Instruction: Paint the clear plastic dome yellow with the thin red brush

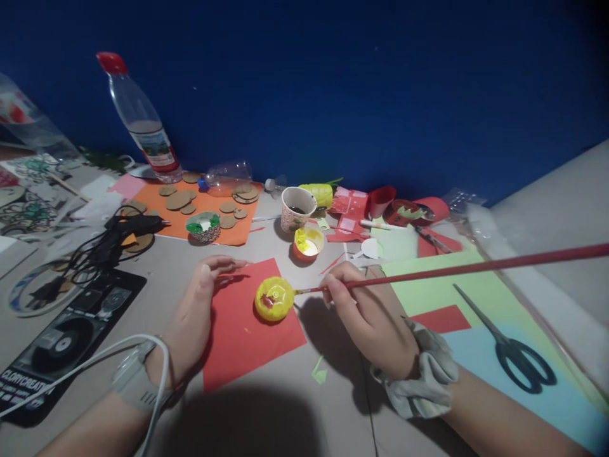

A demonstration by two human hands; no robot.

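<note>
My right hand (368, 311) pinches a long red paintbrush (457, 270) near its tip. The brush tip touches the right side of a round yellow-painted piece (275, 298) lying on a red paper sheet (247, 327). My left hand (200, 304) rests on the left edge of that red sheet with its fingers stretched out flat toward the yellow piece, holding nothing. A watch and a white cable sit at my left wrist, a grey scrunchie at my right.
A small cup of yellow paint (307, 244), a paper cup (297, 208), a green-filled cup (203, 226), an orange sheet with cardboard discs (200, 206), a water bottle (143, 124), a black glue gun (136, 223), black scissors (516, 352) on green and blue paper, red paper scraps (409, 212).
</note>
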